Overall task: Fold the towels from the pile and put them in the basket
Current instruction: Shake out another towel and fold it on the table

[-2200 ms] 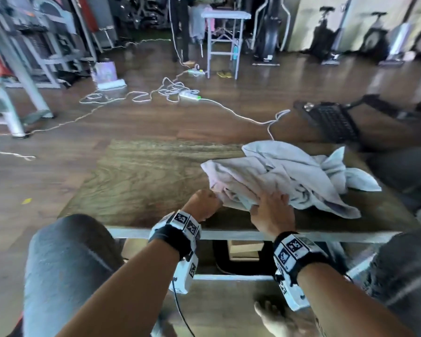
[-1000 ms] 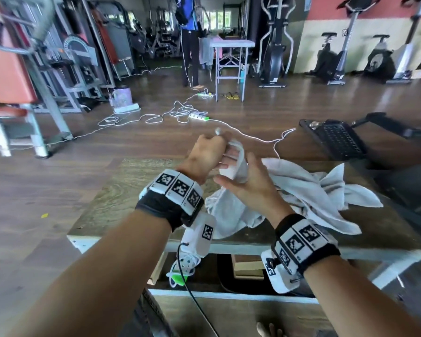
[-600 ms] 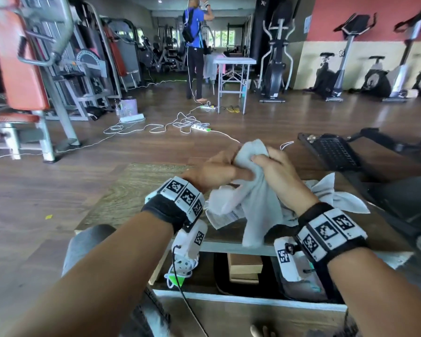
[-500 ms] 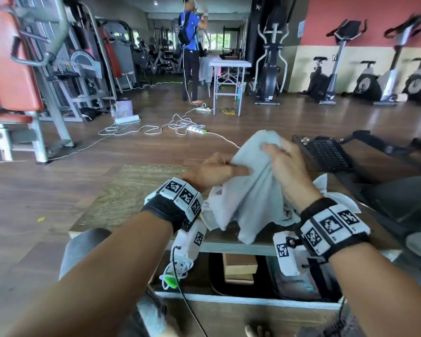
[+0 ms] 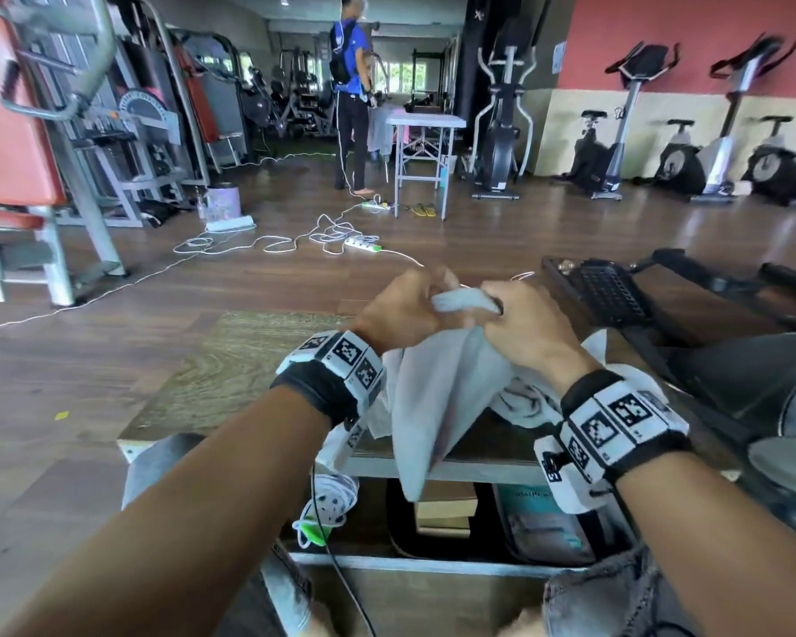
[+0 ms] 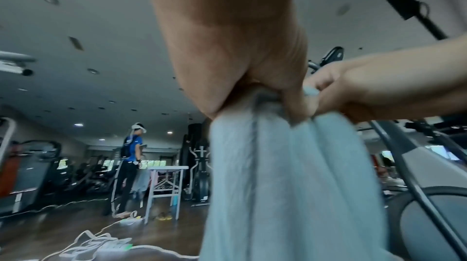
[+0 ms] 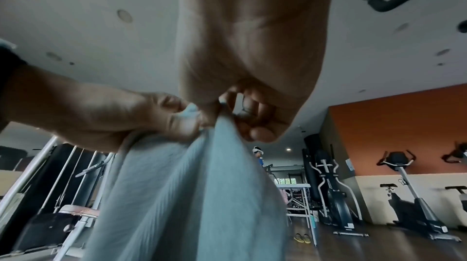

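Note:
A pale grey towel (image 5: pixel 437 397) hangs from both of my hands above the wooden table (image 5: pixel 230 370). My left hand (image 5: pixel 405 310) and right hand (image 5: pixel 520 324) are close together, each pinching the towel's top edge, and a short bunched strip of cloth spans between them. In the left wrist view the towel (image 6: pixel 290 175) drops in folds from my left hand (image 6: pixel 272 93). The right wrist view shows the towel (image 7: pixel 192 195) under my right hand's (image 7: pixel 227 113) curled fingers. The rest of the towel pile (image 5: pixel 525 402) lies on the table behind my right wrist. No basket shows.
A shelf under the table holds a dark bin (image 5: pixel 433 521) and a book. A black machine (image 5: pixel 607 287) stands at the right of the table. White cables and a power strip (image 5: pixel 359 243) lie on the floor beyond. A person (image 5: pixel 350 98) stands far off by a small table.
I have lifted one towel off the pile. Over the last half second my hands moved closer together along its top edge, gathering the cloth between them.

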